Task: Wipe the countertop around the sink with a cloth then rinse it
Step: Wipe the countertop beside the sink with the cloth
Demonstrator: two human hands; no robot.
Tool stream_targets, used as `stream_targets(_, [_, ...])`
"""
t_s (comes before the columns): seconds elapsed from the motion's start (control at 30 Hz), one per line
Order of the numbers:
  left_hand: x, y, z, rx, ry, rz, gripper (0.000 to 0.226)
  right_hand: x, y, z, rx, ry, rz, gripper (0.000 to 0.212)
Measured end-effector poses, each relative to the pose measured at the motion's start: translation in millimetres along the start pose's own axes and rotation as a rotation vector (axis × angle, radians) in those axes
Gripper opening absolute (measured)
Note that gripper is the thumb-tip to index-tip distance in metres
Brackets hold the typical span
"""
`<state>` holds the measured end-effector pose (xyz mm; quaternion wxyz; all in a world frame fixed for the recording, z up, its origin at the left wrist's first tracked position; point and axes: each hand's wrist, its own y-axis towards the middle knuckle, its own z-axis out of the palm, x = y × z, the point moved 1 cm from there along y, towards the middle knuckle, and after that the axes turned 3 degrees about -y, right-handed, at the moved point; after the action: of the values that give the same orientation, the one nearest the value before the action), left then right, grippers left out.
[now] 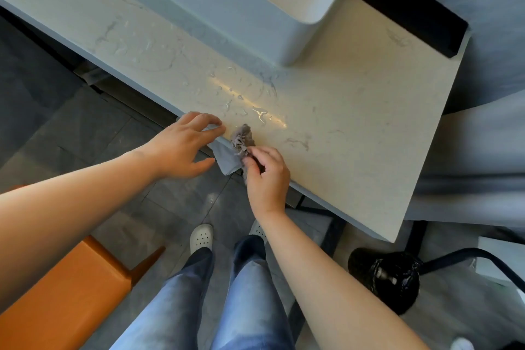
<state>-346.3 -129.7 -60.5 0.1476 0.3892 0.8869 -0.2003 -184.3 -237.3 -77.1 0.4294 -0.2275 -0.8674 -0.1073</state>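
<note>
Cloth (241, 138) at countertop (355, 122) edge — pinched by right hand (267, 176), left hand (181, 148) spread just beside it

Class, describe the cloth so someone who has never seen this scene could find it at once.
Start at the pale countertop in front of the white basin. At its near edge, the right hand pinches the cloth. It is fuzzy, crumpled and grey, unlike the smooth pale blue sheet beside it.
</note>
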Motion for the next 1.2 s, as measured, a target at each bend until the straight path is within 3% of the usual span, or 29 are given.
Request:
stream_targets(0.07, [1.2,-0.5,-1.6,0.004,-0.010,0.009,0.074,4.8,-12.6,-9.3,0.025,0.078,0.086,0.019])
stream_targets(0.2, [1.4,-1.0,-0.2,0.000,-0.024,0.003,0.075,4.1,-15.3,-39.8,-0.157,0.117,0.138,0.016])
stream_targets(0.43, [4.2,-1.4,6.4,-0.011,-0.016,-0.002,0.074,-9.9,58.5,-57.7,-0.293,-0.051,0.094,0.017])
stream_targets(0.7, [6.2,-0.6,10.0,-0.076,-0.062,0.004,0.070,-8.4,140.3,-47.9,-0.189,-0.165,-0.040,0.024])
stream_targets(0.87, [-0.2,2.2,14.4,-0.162,-0.210,-0.087,0.065,-16.5,178.8,-33.8,-0.073,-0.302,-0.107,0.023])
stream_targets(1.03, [2.0,2.6,19.3,-0.188,-0.215,-0.082,0.061,-19.3,177.4,-24.0,-0.042,-0.360,-0.176,0.028])
stream_targets(1.2, [2.2,3.4,20.1,-0.194,-0.237,-0.100,0.058,-8.4,173.5,-10.0,0.068,-0.372,-0.366,0.027])
